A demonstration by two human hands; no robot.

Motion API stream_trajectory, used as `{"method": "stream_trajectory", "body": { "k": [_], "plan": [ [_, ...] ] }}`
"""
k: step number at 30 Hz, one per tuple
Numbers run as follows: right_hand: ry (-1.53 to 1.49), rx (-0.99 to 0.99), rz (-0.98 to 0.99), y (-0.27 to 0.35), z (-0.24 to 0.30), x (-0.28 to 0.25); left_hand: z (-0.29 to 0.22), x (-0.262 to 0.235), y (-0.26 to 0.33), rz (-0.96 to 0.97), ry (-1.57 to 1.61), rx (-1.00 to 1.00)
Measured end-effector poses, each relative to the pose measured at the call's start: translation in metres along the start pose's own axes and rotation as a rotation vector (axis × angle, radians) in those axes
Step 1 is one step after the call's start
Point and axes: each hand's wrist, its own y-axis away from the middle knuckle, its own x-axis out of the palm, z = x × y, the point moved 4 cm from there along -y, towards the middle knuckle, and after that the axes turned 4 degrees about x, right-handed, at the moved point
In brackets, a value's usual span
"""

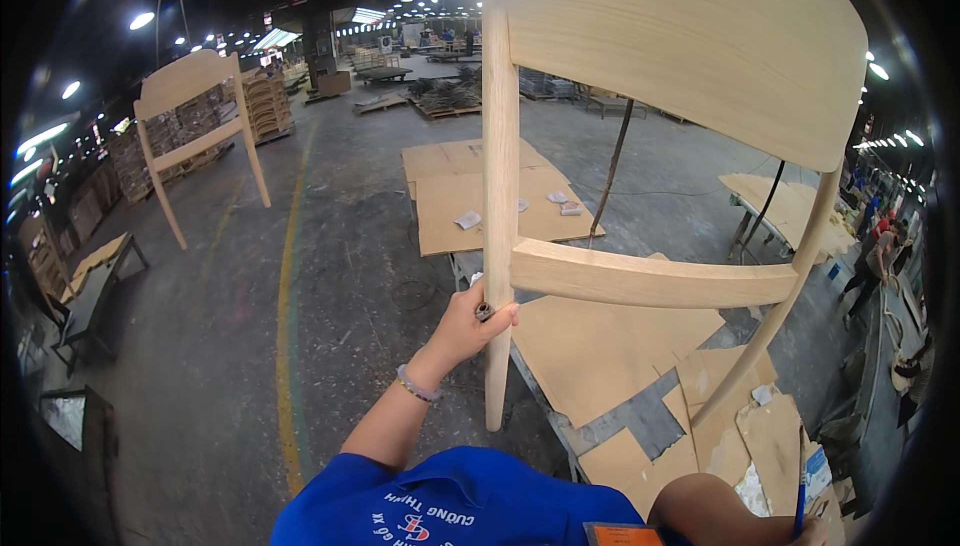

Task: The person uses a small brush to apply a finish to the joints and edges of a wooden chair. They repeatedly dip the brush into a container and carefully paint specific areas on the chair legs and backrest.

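A pale wooden chair back frame (655,276) stands upright in front of me, with a broad curved top panel, a lower crossrail and two tapering legs. My left hand (470,324) is closed round its left leg just below the crossrail. A small round metal-ended piece (484,312) shows between those fingers, and a bit of something white sticks out above them. At the lower right edge, my right hand (815,530) is partly cut off by the picture. It is closed on a thin blue pen-like stick (800,486) that points upward.
Below the frame a table bears cardboard sheets (610,346) and scraps. Another cardboard-topped table (480,191) stands beyond, with small white packets. A second chair back (190,116) hangs at left. Stacked wood (265,106) and a low bench (100,271) are there too. People (880,256) work at far right.
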Motion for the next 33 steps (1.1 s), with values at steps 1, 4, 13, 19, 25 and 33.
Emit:
{"method": "stream_trajectory", "body": {
  "k": [1,4,13,19,25,33],
  "plan": [
    [-0.050,-0.010,0.024,0.000,-0.003,0.002,0.001,-0.001,-0.001,0.000,0.002,-0.003],
    [0.038,-0.112,-0.087,0.001,-0.008,0.003,0.002,-0.005,-0.008,0.004,-0.009,0.011],
    [0.064,-0.106,-0.112,0.003,-0.026,0.014,0.010,-0.008,-0.018,0.007,0.011,0.028],
    [0.146,-0.088,-0.089,0.004,-0.039,0.021,0.020,-0.007,-0.028,0.018,0.030,0.015],
    [0.104,-0.139,-0.050,0.005,-0.057,0.031,0.033,-0.007,-0.041,0.049,0.045,0.030],
    [0.152,-0.029,-0.077,0.024,-0.077,0.057,0.058,-0.012,-0.056,0.106,0.093,0.082]
  ]
}}
